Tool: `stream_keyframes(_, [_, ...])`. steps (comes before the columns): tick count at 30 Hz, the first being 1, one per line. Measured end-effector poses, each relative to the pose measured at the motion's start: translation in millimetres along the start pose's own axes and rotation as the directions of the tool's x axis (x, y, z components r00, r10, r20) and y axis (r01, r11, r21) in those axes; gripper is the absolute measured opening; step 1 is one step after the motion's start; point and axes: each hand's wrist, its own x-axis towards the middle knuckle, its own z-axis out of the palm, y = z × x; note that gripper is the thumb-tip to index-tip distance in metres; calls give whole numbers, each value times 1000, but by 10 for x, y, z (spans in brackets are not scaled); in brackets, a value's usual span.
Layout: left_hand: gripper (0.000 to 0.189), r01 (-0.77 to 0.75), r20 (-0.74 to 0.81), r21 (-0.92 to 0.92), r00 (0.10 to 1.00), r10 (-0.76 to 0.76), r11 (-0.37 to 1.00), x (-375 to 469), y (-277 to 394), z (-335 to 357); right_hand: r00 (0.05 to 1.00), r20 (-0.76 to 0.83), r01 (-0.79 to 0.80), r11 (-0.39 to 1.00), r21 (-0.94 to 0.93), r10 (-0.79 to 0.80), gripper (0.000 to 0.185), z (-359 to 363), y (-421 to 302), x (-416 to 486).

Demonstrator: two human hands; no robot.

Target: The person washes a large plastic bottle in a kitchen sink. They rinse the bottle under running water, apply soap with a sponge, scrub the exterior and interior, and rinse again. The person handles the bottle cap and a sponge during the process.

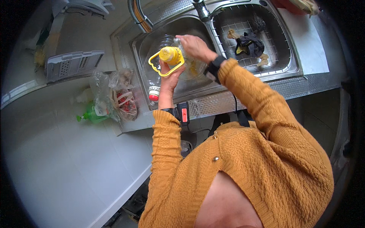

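Note:
My left hand (170,79) is closed around the neck of a bottle with a yellow cap (168,54) and a yellow loop handle (154,68), over the left sink basin (196,88). Just right of the cap, my right hand (194,47) has its fingers bent near something pale; whether it grips that is unclear. A ribbed clear plastic bottle (166,40) shows behind the yellow cap. Near my left wrist, a red and white cap (154,93) sits at the basin's left side. Under my right hand, something clear with yellowish bits is blurred.
A faucet (202,11) rises between the basins. In the right basin, a wire rack (271,47) holds a dark cloth (250,44). Left of the sink lie clear plastic bags (125,102), a green bottle (95,114) and a white perforated rack (74,65). A flexible hose (139,17) hangs above.

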Motion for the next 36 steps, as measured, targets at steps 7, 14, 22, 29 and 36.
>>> stream_keyframes(7, [77, 148, 31, 3, 988, -148, 989, -58, 120, -4, 923, 230, -384, 721, 577, 308, 36, -61, 164, -97])
stream_keyframes(14, [78, 228, 100, -131, 971, -216, 965, -134, 137, -79, 949, 296, -10, 922, 386, -113, 38, -283, -149, -225])
stream_keyframes(22, [93, 89, 199, -24, 976, -83, 996, -146, 3, -251, 817, 576, -553, 331, 765, 34, 49, -566, 253, -489])
stream_keyframes(29, [87, 23, 143, 123, 989, -41, 992, -308, -67, -360, 905, 392, -423, 422, 802, 163, 53, -521, 167, -716])
stream_keyframes(36, [43, -28, -480, -352, 864, -155, 935, -697, 373, -498, 827, 511, -562, 364, 743, 235, 39, -563, 108, -807])
